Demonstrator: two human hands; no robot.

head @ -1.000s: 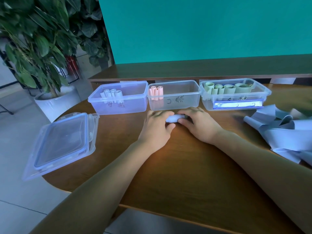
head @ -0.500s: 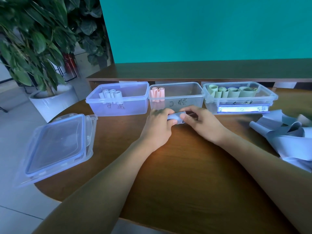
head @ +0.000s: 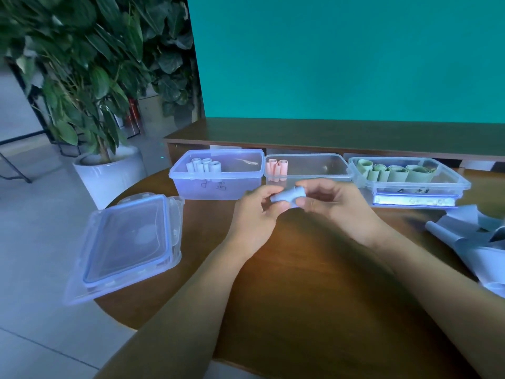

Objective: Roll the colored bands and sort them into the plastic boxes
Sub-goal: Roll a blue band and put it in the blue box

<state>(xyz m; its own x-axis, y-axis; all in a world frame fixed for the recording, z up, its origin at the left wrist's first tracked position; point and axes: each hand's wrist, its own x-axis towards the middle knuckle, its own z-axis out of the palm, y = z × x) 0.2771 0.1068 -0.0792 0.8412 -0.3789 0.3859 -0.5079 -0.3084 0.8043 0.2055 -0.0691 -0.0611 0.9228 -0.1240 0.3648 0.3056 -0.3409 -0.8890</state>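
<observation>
A rolled pale blue band is held above the wooden table, pinched at its left end by my left hand and at its right end by my right hand. Behind my hands stand three open plastic boxes. The left box holds pale blue rolls. Pink rolls sit in the middle box. The right box is filled with green rolls.
Unrolled pale blue bands lie in a heap at the table's right edge. A stack of box lids overhangs the table's left edge. A potted plant stands on the floor at left. A wooden ledge runs behind the boxes.
Both hands have lifted the rolled band off the table, where they were pressing it. The camera has tilted up slightly.
</observation>
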